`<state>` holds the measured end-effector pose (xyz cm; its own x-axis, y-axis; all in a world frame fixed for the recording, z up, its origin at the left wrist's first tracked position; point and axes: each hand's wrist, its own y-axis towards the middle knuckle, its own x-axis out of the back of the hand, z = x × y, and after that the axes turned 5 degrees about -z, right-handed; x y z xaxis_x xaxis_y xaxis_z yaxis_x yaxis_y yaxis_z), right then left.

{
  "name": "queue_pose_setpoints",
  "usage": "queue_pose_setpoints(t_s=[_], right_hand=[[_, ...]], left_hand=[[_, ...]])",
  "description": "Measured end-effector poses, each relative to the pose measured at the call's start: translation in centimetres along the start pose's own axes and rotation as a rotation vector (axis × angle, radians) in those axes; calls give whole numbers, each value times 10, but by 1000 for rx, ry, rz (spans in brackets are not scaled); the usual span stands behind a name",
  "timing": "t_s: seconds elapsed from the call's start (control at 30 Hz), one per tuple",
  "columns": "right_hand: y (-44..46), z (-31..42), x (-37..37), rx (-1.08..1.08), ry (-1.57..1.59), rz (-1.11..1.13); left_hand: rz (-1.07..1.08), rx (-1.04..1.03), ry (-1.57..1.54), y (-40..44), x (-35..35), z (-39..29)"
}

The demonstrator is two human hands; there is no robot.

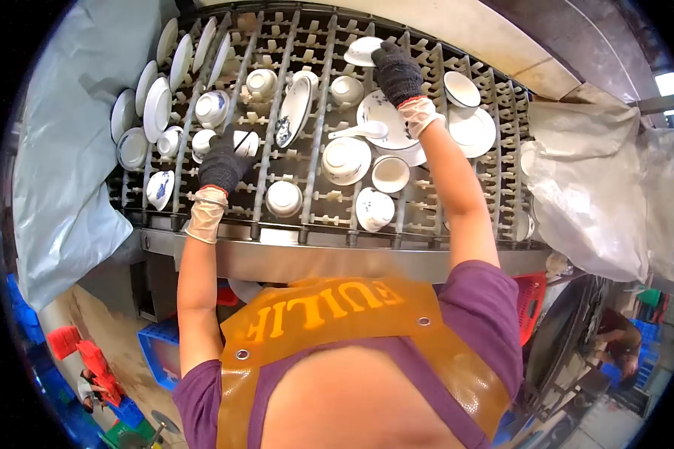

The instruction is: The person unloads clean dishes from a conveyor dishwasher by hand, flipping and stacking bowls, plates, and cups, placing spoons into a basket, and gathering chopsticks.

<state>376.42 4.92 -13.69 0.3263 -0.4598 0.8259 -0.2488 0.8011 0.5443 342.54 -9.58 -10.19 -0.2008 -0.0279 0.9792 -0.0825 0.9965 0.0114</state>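
My right hand, in a dark knit glove over a pale one, is closed on the edge of a white bowl at the back of the pegged rack. Below it lie a patterned oval plate, a white spoon and an upturned bowl. My left hand, gloved the same way, is at the rack's left part. Its fingers rest around a small white dish, partly hidden by the glove. Another small bowl sits just left of those fingers.
White plates stand on edge at the rack's left. Several upturned bowls are spread over the pegged rack. Plastic curtains hang at both sides. A metal ledge runs along the front. Crates and other people are in the background.
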Motion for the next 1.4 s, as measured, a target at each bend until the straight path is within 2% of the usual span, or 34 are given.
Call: queue_pose_setpoints(t_s=[0.03, 0.07, 0.1, 0.17, 0.23, 0.27, 0.3, 0.37, 0.43, 0.5, 0.53, 0.57, 0.6, 0.63, 0.7, 0.73, 0.77, 0.83, 0.87, 0.9, 0.97, 1.03, 1.1, 1.13, 1.17, 1.23, 1.3, 1.33, 1.4], right_hand=[[-4, -10, 4, -2, -18, 160], [-9, -19, 4, -177, 58, 335], [-17, -33, 0, -173, 60, 336], [-31, -63, -9, -190, 256, 629], [-38, -79, -8, -182, 348, 706], [-37, -78, 4, -213, 369, 649], [-31, -74, 10, -358, 279, 630], [-20, -63, 41, -460, 255, 441], [-17, -67, 37, -392, 253, 243], [-13, -74, 17, -419, 254, 181], [-15, -71, 11, -455, 434, 149], [-14, -68, 7, -489, 612, 113], [-17, -54, 27, -574, 891, 213], [-21, -52, 45, -549, 974, 318], [-39, -69, 35, -369, 1055, 334], [-48, -68, 28, -443, 1302, 291], [-46, -55, 42, -574, 1299, 366], [-48, -45, 32, -646, 1238, 279], [-49, -45, 8, -579, 1085, 77], [-50, -55, -8, -515, 769, 68], [-40, -58, 7, -720, 586, 215], [-36, -62, 12, -695, 511, 34], [-42, -69, 9, -416, 480, -146], [-44, -71, -2, -464, 645, -36], [-40, -70, -5, -511, 804, 70], [-48, -71, 4, -147, 564, 354], [-67, -74, -23, -83, 316, 585], [-71, -70, -14, -116, 386, 596], [-77, -64, 18, -263, 539, 606]], left_hand=[[-20, -31, -35, 0, -1, 2], [-74, -75, -31, 0, -3, 1], [-13, -90, -98, 0, -2, 1], [-62, -186, -98, -3, -1, -5], [-80, -183, -124, -4, -5, 4], [-109, -193, -155, -3, -6, 4], [-106, -190, -148, -4, -8, 2], [-200, -215, -221, -11, -9, -10], [-275, -335, -349, -22, 2, -76], [-49, -413, -481, -21, -4, -115], [22, -346, -496, -17, -12, -135], [111, -320, -377, -5, -24, -147], [51, -397, -255, 7, -43, -152], [41, -430, -370, 18, -59, -152], [160, -363, -165, 41, -89, -152], [389, -275, 4, 54, -96, -156], [393, -278, -3, 51, -95, -162], [225, -354, -102, 43, -93, -169], [46, -459, -251, 41, -102, -167], [51, -461, -244, 41, -109, -167], [38, -396, -368, 40, -94, -181], [34, -362, -332, 36, -73, -182], [-32, -479, -354, 38, -87, -158], [105, -333, -465, 33, -72, -163], [124, -297, -445, 25, -58, -167], [124, -361, -435, 15, -54, -167], [47, -431, -477, -1, -51, -167], [-27, -501, -512, -8, -50, -166], [4, -437, -574, -23, -38, -166]])
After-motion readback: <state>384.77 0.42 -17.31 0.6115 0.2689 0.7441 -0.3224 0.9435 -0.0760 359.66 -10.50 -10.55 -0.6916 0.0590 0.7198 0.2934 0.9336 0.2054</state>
